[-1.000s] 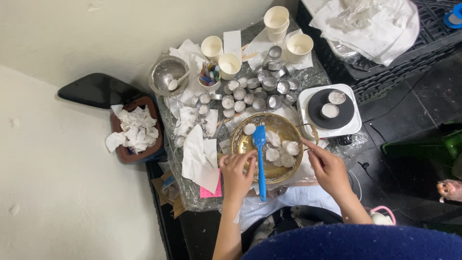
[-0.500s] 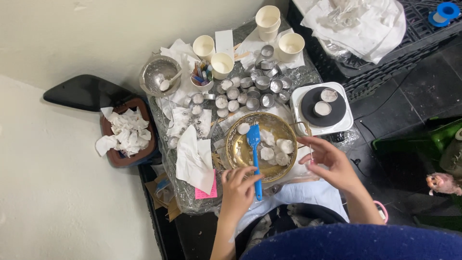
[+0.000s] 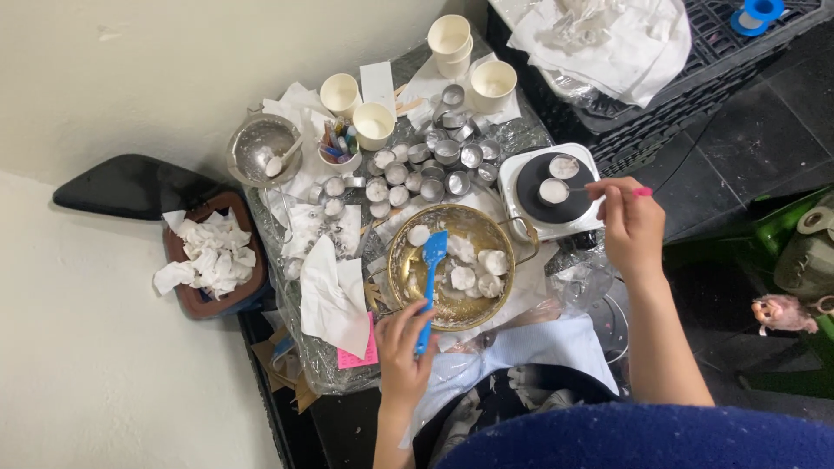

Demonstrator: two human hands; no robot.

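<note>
- My left hand is closed around the handle of the blue spatula, at the near edge of the brass bowl
- The spatula's long axis runs from my hand away from me, leaning slightly right; its flat blade points at the far rim and lies inside the bowl, just beside the white wax lumps
- My right hand is pinched narrow on a thin handle that reaches to a small tin cup resting on the black hotplate, with a second tin just beyond it
- As I judge it, I am in the melting step: tending a cup on the heat while the spatula rests in the bowl
- The next move, I think, calls for a level, steady grip on that thin handle, since the cup looks full of pale wax and would spill if tilted
- Empty tins crowd the table between bowl and paper cups
</note>
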